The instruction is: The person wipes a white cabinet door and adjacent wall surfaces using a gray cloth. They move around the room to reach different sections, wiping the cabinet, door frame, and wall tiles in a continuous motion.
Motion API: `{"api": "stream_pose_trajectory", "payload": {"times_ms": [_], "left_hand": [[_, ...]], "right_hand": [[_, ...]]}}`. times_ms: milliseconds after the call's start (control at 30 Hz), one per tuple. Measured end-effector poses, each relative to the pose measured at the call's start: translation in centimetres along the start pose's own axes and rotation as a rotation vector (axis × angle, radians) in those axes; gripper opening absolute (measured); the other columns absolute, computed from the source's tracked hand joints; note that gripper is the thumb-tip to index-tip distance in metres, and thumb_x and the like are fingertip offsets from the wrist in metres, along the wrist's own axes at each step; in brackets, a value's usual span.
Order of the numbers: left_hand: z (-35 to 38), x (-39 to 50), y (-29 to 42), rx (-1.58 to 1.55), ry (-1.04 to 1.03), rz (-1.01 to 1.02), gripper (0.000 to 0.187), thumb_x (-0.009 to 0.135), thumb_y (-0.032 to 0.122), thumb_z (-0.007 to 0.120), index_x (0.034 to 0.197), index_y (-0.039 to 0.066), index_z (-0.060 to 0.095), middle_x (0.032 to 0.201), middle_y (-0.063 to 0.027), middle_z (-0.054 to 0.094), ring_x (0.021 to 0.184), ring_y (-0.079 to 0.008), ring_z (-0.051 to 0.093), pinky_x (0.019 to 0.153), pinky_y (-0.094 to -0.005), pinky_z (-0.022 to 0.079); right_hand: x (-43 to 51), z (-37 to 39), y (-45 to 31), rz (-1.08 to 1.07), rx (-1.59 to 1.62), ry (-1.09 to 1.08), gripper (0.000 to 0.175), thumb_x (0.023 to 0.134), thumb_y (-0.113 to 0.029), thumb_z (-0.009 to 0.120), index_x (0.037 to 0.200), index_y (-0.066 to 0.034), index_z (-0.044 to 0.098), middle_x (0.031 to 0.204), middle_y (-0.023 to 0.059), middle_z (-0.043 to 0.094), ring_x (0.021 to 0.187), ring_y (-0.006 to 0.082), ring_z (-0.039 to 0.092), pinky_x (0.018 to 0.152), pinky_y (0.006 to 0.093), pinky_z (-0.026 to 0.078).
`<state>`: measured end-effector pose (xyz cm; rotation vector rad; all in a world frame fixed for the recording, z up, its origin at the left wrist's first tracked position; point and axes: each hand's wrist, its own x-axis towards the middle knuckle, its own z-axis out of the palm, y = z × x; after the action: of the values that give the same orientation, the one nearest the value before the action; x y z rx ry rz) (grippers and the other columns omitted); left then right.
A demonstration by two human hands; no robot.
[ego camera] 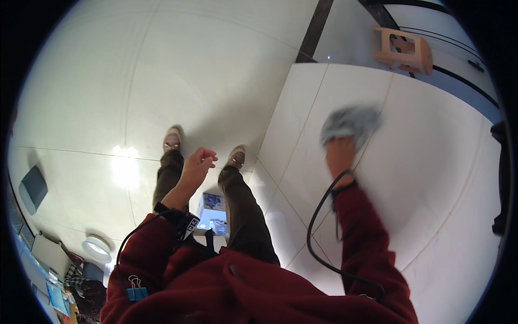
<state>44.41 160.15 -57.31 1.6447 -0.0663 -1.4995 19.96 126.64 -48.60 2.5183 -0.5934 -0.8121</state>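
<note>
My right hand (341, 150) holds a grey-blue cloth (351, 121) against the white tiled wall (421, 162). Motion blurs both the hand and the cloth, and the fingers are largely covered by the fabric. In front of my body, my left hand (199, 163) hangs in the air above the floor, between my two shoes. Its fingers are loosely bent, with nothing in them. Dark bands with cables sit on both wrists, over red sleeves.
A printed box (213, 214) stands on the tiled floor (194, 81) by my legs. An orange plastic stool (404, 50) is beyond the wall's edge. At left are a grey stool (33, 190), a white round basin (96, 249) and a person (91, 295).
</note>
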Motion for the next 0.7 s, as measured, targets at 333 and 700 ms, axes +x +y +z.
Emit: {"api": "stream_pose_trajectory", "payload": {"times_ms": [333,700], "left_hand": [[-1.8,-8.6,19.2,0.076,0.017,0.251,0.02,0.092,0.012,0.05,0.109,0.005,0.059,0.102,-0.0053,0.067,0.086,-0.0127,0.063,0.073,-0.0271,0.047],[0.3,-15.9,24.8,0.139,-0.033,0.347,0.019,0.093,0.011,0.05,0.109,0.005,0.059,0.101,-0.0057,0.068,0.086,-0.0134,0.064,0.072,-0.0271,0.048]], "right_hand": [[-11.9,-3.3,-0.7,-0.237,0.258,-0.337,0.019,0.083,-0.015,0.055,0.083,-0.0061,0.071,0.091,0.0153,0.067,0.094,0.0294,0.062,0.081,0.0447,0.049],[-2.6,-5.2,7.3,0.298,0.386,0.287,0.016,0.087,-0.01,0.053,0.084,-0.0044,0.068,0.102,0.0156,0.065,0.102,0.033,0.06,0.083,0.0443,0.049]]}}
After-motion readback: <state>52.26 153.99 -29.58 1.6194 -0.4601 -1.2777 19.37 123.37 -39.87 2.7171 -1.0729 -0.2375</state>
